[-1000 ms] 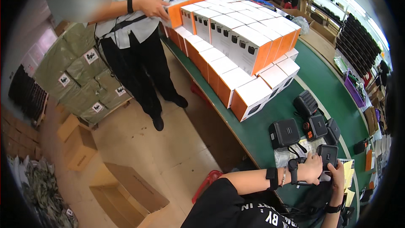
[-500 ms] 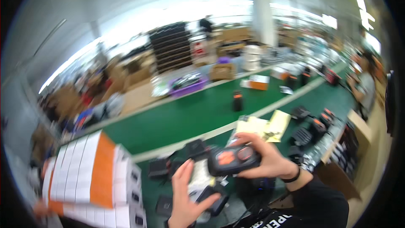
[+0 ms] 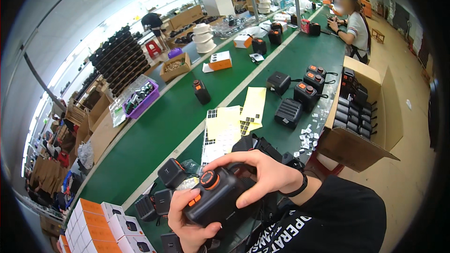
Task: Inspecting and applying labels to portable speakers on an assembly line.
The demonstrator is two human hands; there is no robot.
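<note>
Black device [image 3: 216,200] with orange knob is gripped by left hand [image 3: 187,220] and right hand [image 3: 262,175].

Both hands hold a black device with orange buttons [image 3: 216,197] close to the body, above the near edge of the green table [image 3: 159,131]. The left hand [image 3: 190,218] grips it from below, thumb on its front; the right hand [image 3: 260,175] wraps over its top, fingers curled down, a black band on the wrist. Just beyond lie yellow sticker sheets [image 3: 239,117] and more black devices [image 3: 300,91]. An open cardboard box [image 3: 363,112] of the same devices stands to the right. Orange-and-white boxes [image 3: 105,227] are stacked at the lower left. A seated person [image 3: 354,26] works farther along the table
</note>
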